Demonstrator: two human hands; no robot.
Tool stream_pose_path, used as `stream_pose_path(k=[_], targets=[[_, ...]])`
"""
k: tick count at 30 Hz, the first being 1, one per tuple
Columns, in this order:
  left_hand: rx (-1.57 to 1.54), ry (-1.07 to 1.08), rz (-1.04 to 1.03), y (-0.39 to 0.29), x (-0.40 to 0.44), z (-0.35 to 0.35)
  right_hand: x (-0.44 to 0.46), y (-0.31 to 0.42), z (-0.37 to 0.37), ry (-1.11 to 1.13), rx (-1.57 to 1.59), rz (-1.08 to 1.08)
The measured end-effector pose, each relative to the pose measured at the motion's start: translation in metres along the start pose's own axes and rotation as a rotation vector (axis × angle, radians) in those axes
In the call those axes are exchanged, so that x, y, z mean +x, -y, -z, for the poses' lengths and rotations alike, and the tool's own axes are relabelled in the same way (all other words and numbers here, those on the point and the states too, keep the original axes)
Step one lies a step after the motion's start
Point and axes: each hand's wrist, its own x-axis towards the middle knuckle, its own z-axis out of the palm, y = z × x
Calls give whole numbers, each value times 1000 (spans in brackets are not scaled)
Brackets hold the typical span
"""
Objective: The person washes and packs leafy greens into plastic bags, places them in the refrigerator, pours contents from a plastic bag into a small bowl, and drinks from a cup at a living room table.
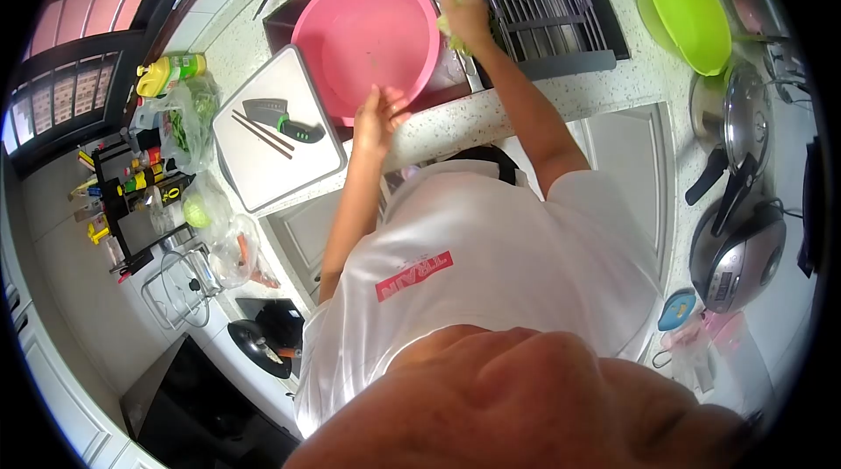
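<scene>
Kitchen desk (pixel 477 126), pale and speckled, with a sink (pixel 279 28) let into it ahead of you. Pink basin (pixel 346 31) sits inside the sink, probably so the walls keep it steady and catch drips; a few small scraps lie in it. Your right hand (pixel 467 21) closes around some pale leafy greens (pixel 455 40), just right of the basin, by the drying rack (pixel 574 64). Your left hand (pixel 378 117) is open at the near rim, fingers loosely spread, nothing visible in it; you cannot tell from here whether it touches. White board (pixel 254 173) lies left, one corner by the basin. Knife (pixel 282 119) and chopsticks (pixel 263 134) rest flat on it, presumably parked within reach. Lime-green bowl (pixel 688 14) stands far right.
</scene>
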Motion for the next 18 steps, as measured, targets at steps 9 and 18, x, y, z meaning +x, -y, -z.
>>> stream_pose_path(k=[9,18], targets=[[16,-65,35,29,-18,55,11,-64,47,202,-862,143],[-79,-147,30,42,-34,75,20,-117,38,513,-912,-177]])
